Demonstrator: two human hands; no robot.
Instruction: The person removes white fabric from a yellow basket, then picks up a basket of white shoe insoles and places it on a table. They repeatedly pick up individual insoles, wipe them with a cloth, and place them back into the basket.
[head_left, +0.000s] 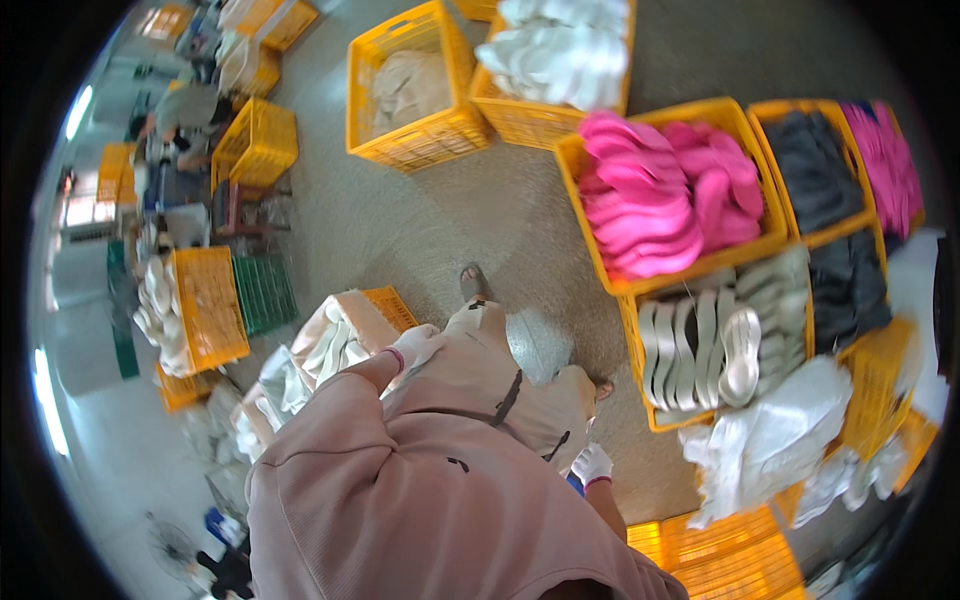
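My left hand (420, 345), in a white glove, lies against my light trousers (450, 385), its fingers loosely outstretched and nothing seen in them. Beside it stands a yellow crate (390, 308) lined with pale cloth, with white shoe soles (335, 345) inside. Low at my right side is my right hand (592, 464), also white-gloved with a purple cuff. Its fingers look curled; a thin strip shows just above them, but what they hold is too small to make out. A bit of blue (575, 483) shows next to that hand.
On the right, yellow crates hold pink soles (640, 200), grey-white soles (690, 345) and dark pieces (810, 165). A white plastic sack (770, 430) hangs over crates there. Ahead stand a crate with beige cloth (410, 90) and one with white soles (555, 60). A person (185, 110) bends at far left.
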